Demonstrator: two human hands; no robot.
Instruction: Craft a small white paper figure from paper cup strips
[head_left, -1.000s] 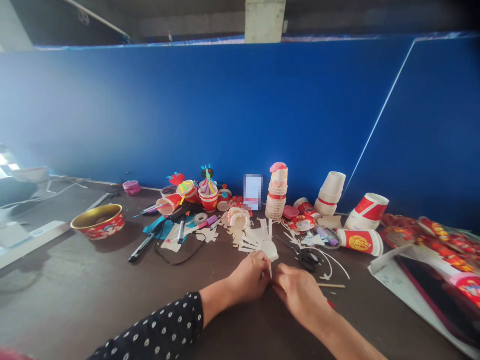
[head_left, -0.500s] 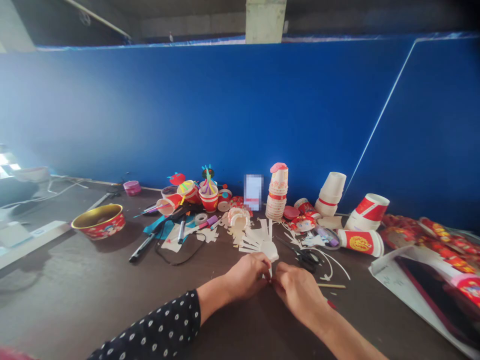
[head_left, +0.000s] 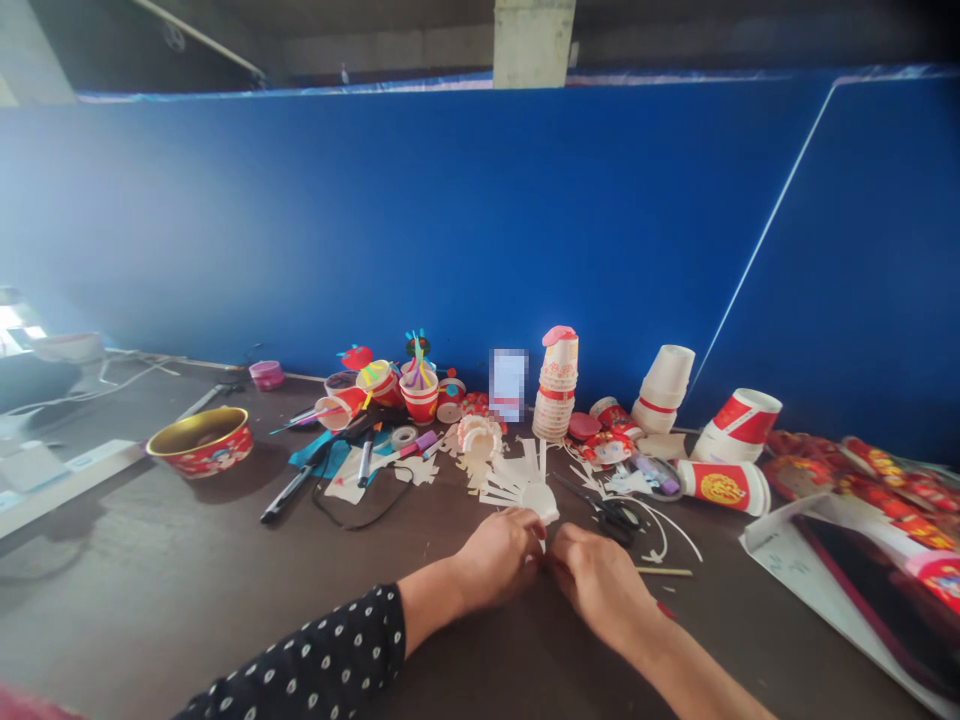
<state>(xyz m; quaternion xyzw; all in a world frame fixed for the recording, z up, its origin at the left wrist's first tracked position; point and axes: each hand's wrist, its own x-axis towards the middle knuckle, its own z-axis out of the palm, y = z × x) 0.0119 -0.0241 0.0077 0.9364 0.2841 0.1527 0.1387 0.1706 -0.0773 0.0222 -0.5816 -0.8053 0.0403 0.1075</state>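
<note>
My left hand and my right hand meet at the fingertips low on the dark table, both closed in a pinch on a small white paper strip that barely shows between them. Just beyond them lies a white paper cup cut into fanned strips. Black scissors lie to the right of that cup, close to my right hand.
A red and gold bowl sits at the left. Decorated red cups, pens, tape and paper scraps crowd the back. A tall cup stack, loose red-and-white cups and a white sheet lie right. A blue wall stands behind.
The white strip between my fingertips stood up taller a second ago; now it is mostly hidden between both hands. The hands have hardly moved.
</note>
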